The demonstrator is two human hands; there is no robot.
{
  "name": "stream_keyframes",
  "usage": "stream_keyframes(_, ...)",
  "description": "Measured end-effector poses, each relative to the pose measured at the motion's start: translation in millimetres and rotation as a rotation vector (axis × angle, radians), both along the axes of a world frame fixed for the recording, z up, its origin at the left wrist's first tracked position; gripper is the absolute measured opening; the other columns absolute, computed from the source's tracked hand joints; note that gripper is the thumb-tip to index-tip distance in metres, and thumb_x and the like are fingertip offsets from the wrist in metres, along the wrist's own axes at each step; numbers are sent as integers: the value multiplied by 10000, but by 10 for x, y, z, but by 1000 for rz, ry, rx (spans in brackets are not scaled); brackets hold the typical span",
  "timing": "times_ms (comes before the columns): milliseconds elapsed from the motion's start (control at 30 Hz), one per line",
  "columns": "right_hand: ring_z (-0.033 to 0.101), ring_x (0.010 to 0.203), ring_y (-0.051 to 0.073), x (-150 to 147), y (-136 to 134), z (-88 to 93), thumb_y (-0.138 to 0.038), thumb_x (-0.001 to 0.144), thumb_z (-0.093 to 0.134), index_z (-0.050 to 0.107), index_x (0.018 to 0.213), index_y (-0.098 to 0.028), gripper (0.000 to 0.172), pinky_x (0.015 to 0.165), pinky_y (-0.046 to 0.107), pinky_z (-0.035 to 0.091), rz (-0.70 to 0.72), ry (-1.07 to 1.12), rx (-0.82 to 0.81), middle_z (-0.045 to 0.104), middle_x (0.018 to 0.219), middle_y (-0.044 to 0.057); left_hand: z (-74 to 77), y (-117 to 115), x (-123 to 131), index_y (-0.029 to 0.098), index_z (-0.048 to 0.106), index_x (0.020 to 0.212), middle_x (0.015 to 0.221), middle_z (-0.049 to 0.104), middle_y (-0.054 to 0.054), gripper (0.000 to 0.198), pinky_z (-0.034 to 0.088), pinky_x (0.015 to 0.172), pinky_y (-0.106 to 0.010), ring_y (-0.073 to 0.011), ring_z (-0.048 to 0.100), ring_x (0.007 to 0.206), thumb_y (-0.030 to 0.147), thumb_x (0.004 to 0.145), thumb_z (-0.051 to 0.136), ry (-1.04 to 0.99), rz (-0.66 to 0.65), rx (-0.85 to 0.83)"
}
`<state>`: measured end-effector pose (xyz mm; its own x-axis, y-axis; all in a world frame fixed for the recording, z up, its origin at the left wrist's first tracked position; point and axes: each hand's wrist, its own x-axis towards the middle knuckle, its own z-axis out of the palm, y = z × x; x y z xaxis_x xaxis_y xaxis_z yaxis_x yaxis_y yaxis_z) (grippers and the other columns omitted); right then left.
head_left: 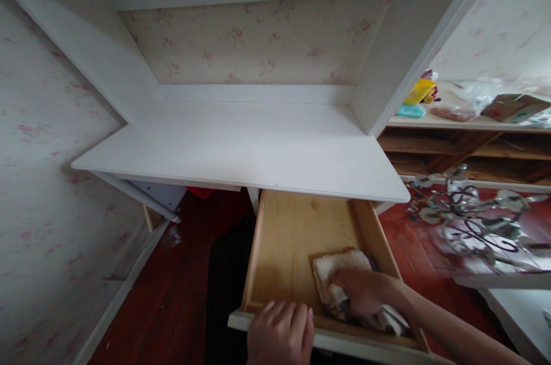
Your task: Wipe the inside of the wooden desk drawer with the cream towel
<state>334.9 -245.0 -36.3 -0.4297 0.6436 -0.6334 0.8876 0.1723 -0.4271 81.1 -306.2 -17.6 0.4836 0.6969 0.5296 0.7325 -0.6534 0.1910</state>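
A wooden drawer (284, 239) stands pulled out from under a white desk (241, 147). Inside it, at the front right, lies a crumpled beige cloth (333, 267). My right hand (361, 290) presses down on the cloth with its fingers curled over it. My left hand (280, 333) rests on the drawer's white front edge (344, 345), fingers bent over the rim. The rest of the drawer's floor is bare wood.
Floral wallpaper covers the wall on the left and the desk's back panel. At right, a wooden shelf (465, 150) carries a yellow item (419, 90), plastic bags and a cardboard box (512, 107). A metal chandelier (473, 216) lies on the red-brown floor. A dark object (226, 273) stands beside the drawer.
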Motion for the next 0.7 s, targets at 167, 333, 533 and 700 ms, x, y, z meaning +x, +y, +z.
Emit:
stream_keyframes(167,711,949,333,-122,-28,74,-149,575,612,754,1046,-188,493,731,352,532,80,-24,-58,759,1023,127,-13,11,-5,230,498,735,575,533,26,233,306,522,-362,-168,521,491,148,951,471,-5,3,9)
stream_keyframes(333,701,977,317,-511,165,40,-251,645,636,725,1031,-218,398,752,349,519,113,120,13,752,1061,105,-7,32,4,231,488,696,560,515,23,250,302,508,-374,-170,512,483,152,933,490,-1,8,18)
stream_keyframes(533,669,1078,377,-1483,366,-106,-306,748,671,657,1200,-147,479,820,424,547,305,134,115,695,1208,186,-37,27,-18,219,498,679,530,498,25,245,302,494,-363,-153,496,457,121,903,495,-51,-16,97)
stream_keyframes(700,688,1033,392,-1770,378,-102,-256,714,723,694,1142,-147,443,826,449,563,271,103,164,721,1153,176,-104,30,-24,223,492,676,506,498,39,237,316,473,-336,-139,507,425,90,871,500,-44,19,133)
